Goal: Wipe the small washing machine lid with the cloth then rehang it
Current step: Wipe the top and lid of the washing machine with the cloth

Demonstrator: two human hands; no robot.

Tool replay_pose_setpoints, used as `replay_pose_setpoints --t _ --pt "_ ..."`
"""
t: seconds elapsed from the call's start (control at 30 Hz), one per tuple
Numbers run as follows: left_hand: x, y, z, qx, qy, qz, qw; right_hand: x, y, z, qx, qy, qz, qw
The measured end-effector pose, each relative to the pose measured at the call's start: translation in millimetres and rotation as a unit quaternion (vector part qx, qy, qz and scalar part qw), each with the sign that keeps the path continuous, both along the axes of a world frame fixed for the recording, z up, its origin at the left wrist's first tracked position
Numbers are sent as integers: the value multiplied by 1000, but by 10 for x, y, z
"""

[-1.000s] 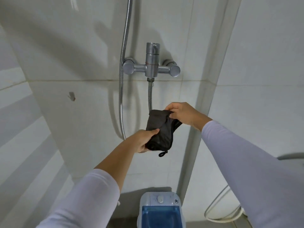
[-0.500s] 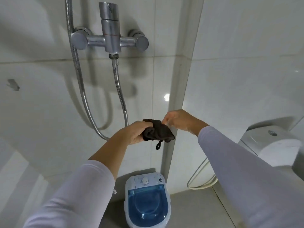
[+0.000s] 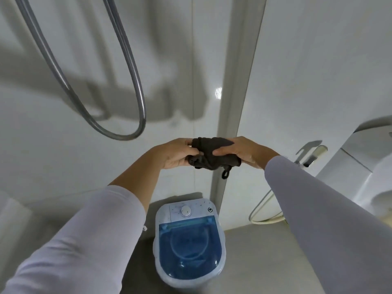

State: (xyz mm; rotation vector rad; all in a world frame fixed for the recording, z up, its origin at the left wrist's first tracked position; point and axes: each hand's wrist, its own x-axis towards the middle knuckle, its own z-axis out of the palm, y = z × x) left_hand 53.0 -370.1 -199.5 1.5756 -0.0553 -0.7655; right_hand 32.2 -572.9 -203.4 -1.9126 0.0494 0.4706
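A dark bunched cloth (image 3: 212,153) with a small hanging loop sits between both hands, held in the air in front of the wall corner. My left hand (image 3: 176,153) grips its left side and my right hand (image 3: 244,151) grips its right side. Far below them, on the grey floor, stands the small white washing machine (image 3: 186,211) with its translucent blue lid (image 3: 189,249) closed. Both arms wear white sleeves.
A metal shower hose (image 3: 135,81) loops down the white tiled wall at upper left. A white toilet cistern (image 3: 356,166) stands at the right with a wall bracket (image 3: 309,153) beside it. A thin white hose (image 3: 263,211) curls on the floor right of the machine.
The view has tilted down, so the tap has left the frame and the whole machine shows. The cloth has been gathered from hanging long into a tight bunch held by both hands.
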Motion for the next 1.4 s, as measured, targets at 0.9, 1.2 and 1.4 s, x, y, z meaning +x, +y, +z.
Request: replay_pose_setpoints --t 0.9,1.2,1.4 --pt "-635 -129 -2994 238 -320 70 914 -597 10 -2972 234 -38 -58 970" --pt "-851 3 -3122 344 -359 29 867 -870 53 -2979 188 -114 -167 961" --pt "-695 121 -3346 439 -349 41 827 -651 30 -3117 29 -156 -249 955"
